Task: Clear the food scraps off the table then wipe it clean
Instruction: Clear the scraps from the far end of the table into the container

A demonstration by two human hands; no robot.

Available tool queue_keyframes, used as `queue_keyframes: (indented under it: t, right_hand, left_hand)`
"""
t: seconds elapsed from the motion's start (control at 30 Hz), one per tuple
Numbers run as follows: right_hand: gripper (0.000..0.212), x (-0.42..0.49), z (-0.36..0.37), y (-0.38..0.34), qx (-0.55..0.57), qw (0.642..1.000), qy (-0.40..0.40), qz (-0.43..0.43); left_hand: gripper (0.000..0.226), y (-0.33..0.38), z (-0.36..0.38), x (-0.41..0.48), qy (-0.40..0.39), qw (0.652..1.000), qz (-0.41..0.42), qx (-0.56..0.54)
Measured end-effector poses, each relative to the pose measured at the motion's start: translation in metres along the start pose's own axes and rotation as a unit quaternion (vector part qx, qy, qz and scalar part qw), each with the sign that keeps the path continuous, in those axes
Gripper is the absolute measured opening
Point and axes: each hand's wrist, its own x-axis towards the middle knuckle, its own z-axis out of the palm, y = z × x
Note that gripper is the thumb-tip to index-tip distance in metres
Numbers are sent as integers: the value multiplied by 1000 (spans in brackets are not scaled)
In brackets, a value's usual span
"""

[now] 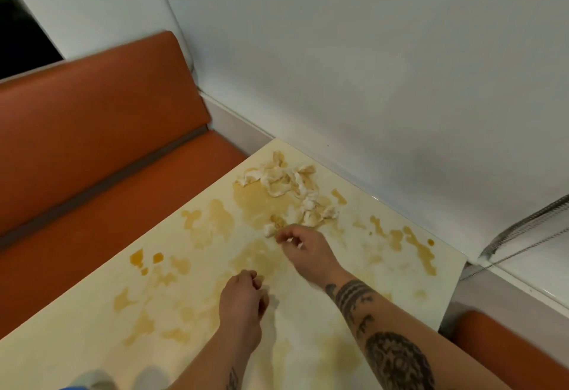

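Observation:
A cream table is smeared with yellow-brown spills over most of its top. A heap of pale food scraps lies near the far corner by the wall. My right hand reaches to the near edge of the heap, fingers curled and pinching small white bits. My left hand hovers over the middle of the table with its fingers curled in; whether it holds anything is hidden.
An orange bench seat runs along the table's left side. A white wall borders the far edge. Another orange seat shows at the lower right, with a white ledge and a grey cord above it.

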Motion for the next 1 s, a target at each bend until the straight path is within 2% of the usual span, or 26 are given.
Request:
queue_keyframes:
  t: [0.07, 0.17, 0.23, 0.3, 0.37, 0.43, 0.5, 0.57, 0.67, 0.8, 0.87, 0.93, 1.0]
  right_hand:
    - [28, 28, -1, 3, -85, 996, 38, 4]
    - [42, 59, 12, 8, -256, 966, -30, -16]
    - [46, 66, 24, 14, -331, 940, -76, -15]
    - [42, 67, 33, 21, -373, 925, -73, -12]
    - [32, 63, 37, 20, -340, 939, -48, -4]
    - [27, 51, 37, 14, -224, 973, -45, 27]
    - [25, 33, 35, 5, -100, 991, -74, 51]
    - [23, 13, 32, -5, -34, 993, -105, 47]
    - [19, -10, 25, -10, -25, 991, -128, 20]
    - [17, -18, 4, -2, -125, 977, -163, -52]
    - [18, -9, -14, 4, -109, 984, -132, -45]
    - [18, 12, -33, 14, -115, 993, -10, -35]
    - [23, 37, -50, 23, -187, 978, 94, -8]
  left_hand:
    - [20, -2, -5, 5, 17, 1000, 6, 9]
    - [18, -8, -13, 11, 29, 999, 23, 33]
    - [18, -8, -14, 12, 42, 998, 22, 38]
    - [20, -6, -12, 12, 50, 998, 23, 39]
    - [21, -4, -11, 12, 54, 997, 31, 39]
    - [22, -4, -11, 15, 60, 997, 37, 33]
    - [25, -3, -10, 16, 62, 997, 36, 27]
    - [34, 0, -6, 13, 43, 999, 16, 3]
    - [49, 3, 4, 2, -18, 998, -29, -44]
    - [50, -3, 18, 1, -55, 998, -29, -24]
    - [51, -6, 23, 4, -42, 999, -21, -7]
    - [52, -8, 25, 7, -31, 999, -13, -1]
    - [52, -9, 24, 8, -13, 1000, -15, -1]
